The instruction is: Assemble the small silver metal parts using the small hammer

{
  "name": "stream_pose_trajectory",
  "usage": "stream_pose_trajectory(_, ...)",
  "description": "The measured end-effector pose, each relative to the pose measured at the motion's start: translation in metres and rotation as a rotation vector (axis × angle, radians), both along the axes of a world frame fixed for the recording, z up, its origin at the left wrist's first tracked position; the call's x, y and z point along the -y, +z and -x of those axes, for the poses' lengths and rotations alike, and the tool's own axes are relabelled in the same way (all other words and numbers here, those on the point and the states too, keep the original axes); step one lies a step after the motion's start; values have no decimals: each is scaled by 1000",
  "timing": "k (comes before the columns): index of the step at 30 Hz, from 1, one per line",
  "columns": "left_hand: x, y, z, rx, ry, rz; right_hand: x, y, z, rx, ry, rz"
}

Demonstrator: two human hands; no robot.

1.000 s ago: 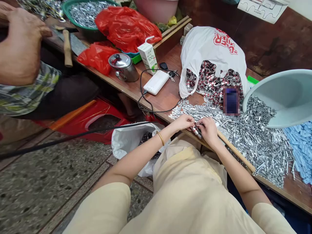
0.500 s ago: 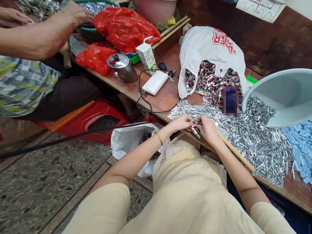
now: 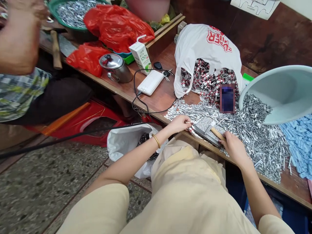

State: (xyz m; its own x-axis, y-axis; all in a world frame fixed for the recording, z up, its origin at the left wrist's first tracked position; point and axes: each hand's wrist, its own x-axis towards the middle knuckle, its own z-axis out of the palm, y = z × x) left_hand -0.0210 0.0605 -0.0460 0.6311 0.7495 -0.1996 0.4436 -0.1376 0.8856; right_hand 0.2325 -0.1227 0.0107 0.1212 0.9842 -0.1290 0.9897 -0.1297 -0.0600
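Note:
My left hand pinches a small red and silver metal piece at the table's front edge. My right hand is wrapped round the wooden handle of a hammer, whose head lies over a flat grey block to the right of the metal piece. Loose silver metal parts are heaped behind and to the right of my right hand. Behind my hands, a white plastic bag lies open with many red and silver pieces in it.
A grey-blue basin leans at the right beside light blue strips. Further left are a power bank with a cable, a drink carton and a metal cup. Another person's arm shows at the far left. A white sack stands below.
My right hand has left the small piece, moved right and taken hold of the hammer, whose head now shows over the block. The other person's arm has shifted left.

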Motion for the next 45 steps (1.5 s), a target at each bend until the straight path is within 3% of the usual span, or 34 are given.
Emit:
stream_pose_trajectory(4,1,5,-1,-37,-5,-29,1,9,11,-212,51,-149)
stream_pose_trajectory(7,3,8,-1,-59,4,-34,-8,20,33,-290,137,-126)
stream_pose_trajectory(13,4,10,0,-52,8,-37,-22,24,61,4,250,-12)
stream_pose_trajectory(20,4,11,1,-31,-6,-40,-22,29,57,39,259,-70)
stream_pose_trajectory(33,2,2,3,41,4,13,-20,25,67,76,300,-2)
stream_pose_trajectory(38,2,1,10,80,-19,71,-17,24,60,73,249,-11)
stream_pose_trajectory(45,4,5,2,29,-20,-72,-12,33,49,53,217,-104)
